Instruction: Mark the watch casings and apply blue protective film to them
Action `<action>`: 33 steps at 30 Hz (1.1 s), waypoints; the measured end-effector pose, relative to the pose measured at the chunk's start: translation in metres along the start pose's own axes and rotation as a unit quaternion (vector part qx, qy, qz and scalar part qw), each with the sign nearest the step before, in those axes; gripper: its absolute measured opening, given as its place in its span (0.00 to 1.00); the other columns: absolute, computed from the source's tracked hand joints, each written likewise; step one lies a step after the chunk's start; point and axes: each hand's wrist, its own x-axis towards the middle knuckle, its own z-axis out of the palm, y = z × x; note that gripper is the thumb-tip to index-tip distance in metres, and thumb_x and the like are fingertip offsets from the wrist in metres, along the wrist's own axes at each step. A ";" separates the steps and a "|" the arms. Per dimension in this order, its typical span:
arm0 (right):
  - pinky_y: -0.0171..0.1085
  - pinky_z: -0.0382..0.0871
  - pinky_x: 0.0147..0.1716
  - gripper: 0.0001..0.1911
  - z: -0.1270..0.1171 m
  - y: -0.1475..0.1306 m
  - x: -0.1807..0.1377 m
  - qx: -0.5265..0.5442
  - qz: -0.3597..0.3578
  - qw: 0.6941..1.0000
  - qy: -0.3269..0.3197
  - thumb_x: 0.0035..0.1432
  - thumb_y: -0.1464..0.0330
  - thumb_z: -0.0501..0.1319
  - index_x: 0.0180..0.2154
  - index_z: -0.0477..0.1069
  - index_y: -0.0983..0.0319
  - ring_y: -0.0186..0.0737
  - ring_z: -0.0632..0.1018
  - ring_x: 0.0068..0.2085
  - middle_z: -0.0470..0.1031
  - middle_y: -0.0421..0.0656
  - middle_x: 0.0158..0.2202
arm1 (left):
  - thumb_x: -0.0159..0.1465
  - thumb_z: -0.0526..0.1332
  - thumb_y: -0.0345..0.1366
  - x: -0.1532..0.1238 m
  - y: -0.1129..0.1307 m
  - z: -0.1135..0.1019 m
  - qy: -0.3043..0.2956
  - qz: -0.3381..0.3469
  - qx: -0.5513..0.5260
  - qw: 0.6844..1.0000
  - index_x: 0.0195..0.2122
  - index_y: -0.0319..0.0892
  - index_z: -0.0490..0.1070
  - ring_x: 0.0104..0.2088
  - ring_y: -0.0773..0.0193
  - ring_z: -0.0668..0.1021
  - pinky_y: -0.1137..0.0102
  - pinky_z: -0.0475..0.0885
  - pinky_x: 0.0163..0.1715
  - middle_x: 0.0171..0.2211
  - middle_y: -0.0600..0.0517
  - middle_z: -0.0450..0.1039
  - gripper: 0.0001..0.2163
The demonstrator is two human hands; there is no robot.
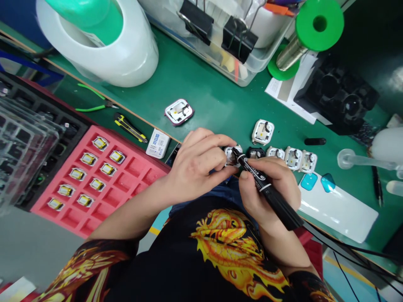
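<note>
My right hand (pixel 270 184) grips a black marker pen (pixel 260 180), its tip pointing up and left. That tip meets a small watch-like case (pixel 231 156) with a light rim, at the left end of a row. Around the left edge of this case, the fingers of my left hand (pixel 200 163) are closed and hold it. To its right stand a black case (pixel 255 153) and several white-rimmed cases (pixel 293 158), with open parts showing inside. Another white case (pixel 263 131) lies just behind the row, and a purple-edged case (pixel 179 112) sits farther left.
A pink foam tray (pixel 122 180) with several small yellow-topped parts is at left. Near it lie a box cutter (pixel 129 127), green-handled cutters (pixel 94 100) and a small white box (pixel 158 143). A solder spool (pixel 315 29) and clear bin (pixel 245 75) stand behind. A black marker cap (pixel 315 141) lies right.
</note>
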 end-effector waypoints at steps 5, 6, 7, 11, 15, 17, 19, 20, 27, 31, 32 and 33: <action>0.41 0.81 0.42 0.14 0.001 0.001 0.000 0.002 -0.010 1.000 0.005 0.64 0.72 0.72 0.51 0.78 0.58 0.40 0.84 0.40 0.84 0.41 0.41 | 0.72 0.71 0.36 0.000 0.000 0.000 -0.002 -0.002 0.004 1.000 0.31 0.45 0.63 0.47 0.58 0.80 0.55 0.73 0.49 0.54 0.50 0.85 0.17; 0.41 0.82 0.42 0.14 0.001 0.001 -0.001 0.001 -0.009 1.000 0.005 0.64 0.72 0.72 0.51 0.79 0.58 0.41 0.84 0.40 0.84 0.41 0.41 | 0.72 0.71 0.36 0.000 0.000 0.000 -0.003 -0.001 0.004 1.000 0.31 0.45 0.64 0.47 0.58 0.80 0.55 0.73 0.49 0.54 0.50 0.85 0.17; 0.41 0.82 0.42 0.14 0.000 0.001 -0.001 -0.001 -0.008 1.000 0.006 0.64 0.72 0.72 0.51 0.79 0.58 0.41 0.84 0.40 0.84 0.41 0.41 | 0.72 0.71 0.36 0.000 0.000 0.000 -0.005 -0.001 0.004 1.000 0.31 0.45 0.64 0.47 0.58 0.80 0.55 0.73 0.49 0.54 0.50 0.85 0.17; 0.41 0.81 0.43 0.14 0.000 0.002 -0.001 0.001 -0.009 1.000 0.001 0.64 0.72 0.72 0.51 0.78 0.59 0.41 0.84 0.40 0.84 0.41 0.41 | 0.72 0.71 0.36 0.000 0.000 0.000 -0.005 -0.002 0.003 1.000 0.31 0.44 0.63 0.47 0.58 0.80 0.56 0.73 0.49 0.54 0.50 0.85 0.17; 0.40 0.81 0.43 0.15 0.000 0.002 -0.001 -0.001 -0.013 1.000 -0.002 0.64 0.72 0.72 0.51 0.78 0.59 0.40 0.84 0.40 0.84 0.41 0.42 | 0.72 0.71 0.36 -0.001 0.000 0.000 -0.003 0.001 0.007 1.000 0.31 0.44 0.63 0.47 0.57 0.80 0.55 0.73 0.49 0.54 0.50 0.85 0.18; 0.40 0.81 0.43 0.14 0.000 0.002 -0.001 0.001 -0.015 1.000 0.001 0.64 0.73 0.72 0.51 0.79 0.60 0.40 0.84 0.40 0.84 0.41 0.41 | 0.72 0.71 0.36 -0.001 0.000 0.000 -0.004 0.000 0.007 1.000 0.31 0.44 0.63 0.47 0.57 0.80 0.55 0.73 0.49 0.55 0.50 0.85 0.18; 0.39 0.81 0.43 0.14 0.000 0.002 0.000 0.001 -0.016 1.000 0.001 0.63 0.73 0.72 0.51 0.78 0.60 0.39 0.84 0.40 0.84 0.41 0.41 | 0.72 0.71 0.36 -0.001 0.000 0.000 -0.003 -0.001 0.006 1.000 0.31 0.44 0.63 0.47 0.57 0.80 0.55 0.73 0.49 0.54 0.50 0.85 0.17; 0.39 0.81 0.43 0.14 0.000 0.002 0.000 0.000 -0.016 1.000 0.000 0.63 0.73 0.72 0.50 0.78 0.60 0.39 0.84 0.40 0.84 0.41 0.41 | 0.72 0.71 0.36 -0.001 0.000 0.000 -0.003 0.000 0.005 1.000 0.31 0.44 0.63 0.47 0.57 0.80 0.55 0.73 0.49 0.54 0.50 0.85 0.17; 0.40 0.82 0.42 0.13 0.000 0.001 -0.001 -0.014 -0.010 1.000 0.002 0.65 0.71 0.71 0.51 0.78 0.58 0.40 0.84 0.40 0.84 0.40 0.41 | 0.72 0.71 0.36 0.000 0.000 -0.001 -0.004 0.001 0.004 1.000 0.31 0.44 0.63 0.47 0.57 0.80 0.55 0.73 0.49 0.55 0.50 0.85 0.17; 0.42 0.82 0.40 0.13 0.000 0.002 -0.001 -0.018 -0.009 1.000 0.007 0.64 0.71 0.71 0.50 0.78 0.56 0.42 0.84 0.38 0.84 0.40 0.40 | 0.72 0.72 0.36 -0.001 0.000 -0.001 -0.009 -0.003 0.002 1.000 0.31 0.44 0.64 0.47 0.57 0.80 0.55 0.73 0.49 0.55 0.51 0.85 0.17; 0.42 0.82 0.40 0.13 0.000 0.002 -0.001 -0.015 -0.010 1.000 0.008 0.64 0.71 0.71 0.50 0.78 0.57 0.42 0.84 0.38 0.84 0.40 0.40 | 0.72 0.71 0.37 -0.001 0.000 -0.001 -0.012 -0.006 0.003 1.000 0.31 0.45 0.64 0.47 0.58 0.80 0.55 0.73 0.49 0.55 0.51 0.85 0.17; 0.41 0.82 0.40 0.13 0.000 0.002 -0.001 -0.012 -0.011 1.000 0.009 0.63 0.71 0.71 0.50 0.79 0.57 0.41 0.84 0.38 0.84 0.41 0.40 | 0.72 0.71 0.37 -0.001 0.000 -0.001 -0.014 -0.010 0.005 1.000 0.31 0.45 0.64 0.47 0.58 0.80 0.55 0.73 0.49 0.55 0.51 0.85 0.17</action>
